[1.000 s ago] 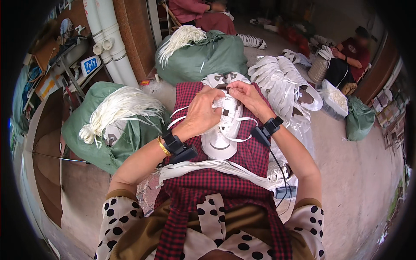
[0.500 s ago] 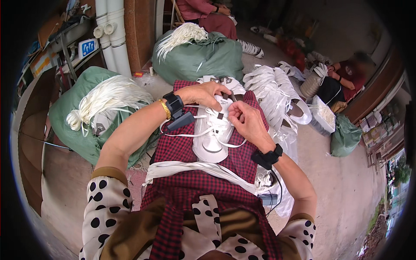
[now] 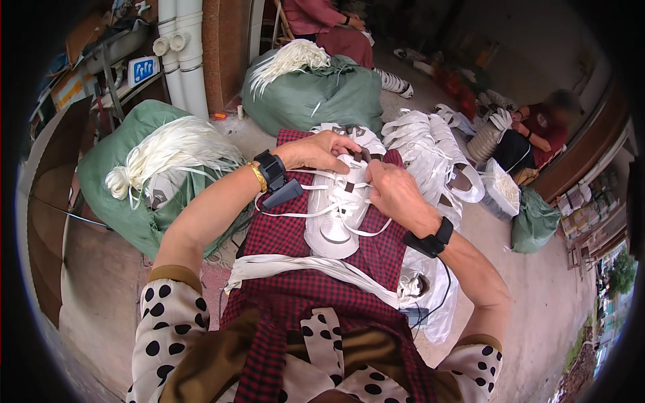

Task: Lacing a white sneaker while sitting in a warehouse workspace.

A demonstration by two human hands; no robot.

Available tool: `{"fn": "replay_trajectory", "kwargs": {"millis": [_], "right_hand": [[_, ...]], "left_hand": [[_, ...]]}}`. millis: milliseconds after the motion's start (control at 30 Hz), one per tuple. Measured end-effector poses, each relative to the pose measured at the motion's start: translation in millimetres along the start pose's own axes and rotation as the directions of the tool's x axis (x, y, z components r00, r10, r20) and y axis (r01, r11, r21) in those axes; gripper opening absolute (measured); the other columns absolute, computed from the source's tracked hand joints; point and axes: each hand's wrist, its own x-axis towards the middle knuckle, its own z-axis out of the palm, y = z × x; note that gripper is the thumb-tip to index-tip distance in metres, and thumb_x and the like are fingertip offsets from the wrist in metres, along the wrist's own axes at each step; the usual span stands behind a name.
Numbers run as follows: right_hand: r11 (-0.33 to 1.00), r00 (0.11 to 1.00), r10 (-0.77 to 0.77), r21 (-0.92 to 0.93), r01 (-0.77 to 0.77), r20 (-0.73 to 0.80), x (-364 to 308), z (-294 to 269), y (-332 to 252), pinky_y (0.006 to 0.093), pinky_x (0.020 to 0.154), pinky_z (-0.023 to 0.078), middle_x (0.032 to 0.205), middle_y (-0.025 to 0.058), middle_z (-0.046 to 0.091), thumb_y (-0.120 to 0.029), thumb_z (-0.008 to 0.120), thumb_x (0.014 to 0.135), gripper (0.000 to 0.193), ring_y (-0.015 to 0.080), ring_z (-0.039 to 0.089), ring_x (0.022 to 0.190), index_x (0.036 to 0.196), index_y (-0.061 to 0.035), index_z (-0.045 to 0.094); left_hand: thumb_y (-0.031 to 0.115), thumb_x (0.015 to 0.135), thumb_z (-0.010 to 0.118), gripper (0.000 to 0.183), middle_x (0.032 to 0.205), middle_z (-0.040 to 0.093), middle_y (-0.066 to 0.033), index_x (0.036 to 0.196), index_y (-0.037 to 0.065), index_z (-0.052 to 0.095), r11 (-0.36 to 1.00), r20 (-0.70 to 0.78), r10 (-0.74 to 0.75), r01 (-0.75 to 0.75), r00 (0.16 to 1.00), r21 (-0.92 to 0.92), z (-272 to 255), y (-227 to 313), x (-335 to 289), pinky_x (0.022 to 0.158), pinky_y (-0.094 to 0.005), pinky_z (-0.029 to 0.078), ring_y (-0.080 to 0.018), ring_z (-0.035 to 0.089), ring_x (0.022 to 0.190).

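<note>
A white sneaker (image 3: pixel 329 235) rests on the red-and-black checked apron (image 3: pixel 269 235) over my lap, toe toward me. A white shoelace (image 3: pixel 295 214) runs through its lower eyelets, with loose loops on both sides. Bent over the shoe's collar from the left, my left hand (image 3: pixel 321 152) grips its upper edge, thumb by the tongue. My right hand (image 3: pixel 398 195) is closed in a pinch at the right-hand eyelets. What sits between those fingertips is hidden. A bundle of white laces (image 3: pixel 309 269) lies across my lap, nearer than the toe.
Green sacks topped with white laces stand left (image 3: pixel 121 151) and ahead (image 3: pixel 312 97). Stacked white sneakers (image 3: pixel 430 151) lie right of my knees, by a clear box (image 3: pixel 500 191) and a smaller green sack (image 3: pixel 534 221). Two people sit farther back. White pipes (image 3: pixel 185 60) rise at upper left.
The view has shifted slightly. My right hand has come in against the right-hand eyelets, and my left hand's fingers have moved a little along the collar. The sneaker stays on my lap.
</note>
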Motion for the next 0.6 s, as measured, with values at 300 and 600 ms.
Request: {"fn": "replay_trajectory", "kwargs": {"millis": [300, 600], "right_hand": [[0.794, 0.840, 0.518, -0.275, -0.542, -0.160, -175, -73, 153, 0.0437, 0.060, 0.050, 0.068, 0.0177, 0.062, 0.003, 0.059, 0.070, 0.010, 0.0370, 0.064, 0.065, 0.078, -0.0007, 0.055], [0.932, 0.933, 0.332, 0.196, -0.303, -0.136, -110, -18, 90, 0.0431, 0.083, 0.047, 0.091, 0.0191, 0.064, 0.000, 0.061, 0.080, 0.021, 0.0343, 0.060, 0.091, 0.100, 0.0032, 0.059]], "left_hand": [[0.003, 0.084, 0.068, 0.031, 0.107, 0.067, -0.0078, 0.115, 0.002, 0.064, 0.994, -0.256, 0.095, -0.076, 0.962, 0.082, -5, 3, -28, 0.087, -0.0297, 0.051, -0.0137, 0.060, 0.099], [0.014, 0.073, 0.078, 0.023, 0.100, 0.053, -0.0065, 0.090, 0.006, 0.065, 0.690, -0.020, 0.177, -0.110, 0.984, 0.715, 22, 21, -91, 0.090, -0.0418, 0.037, -0.0252, 0.052, 0.099]]}}
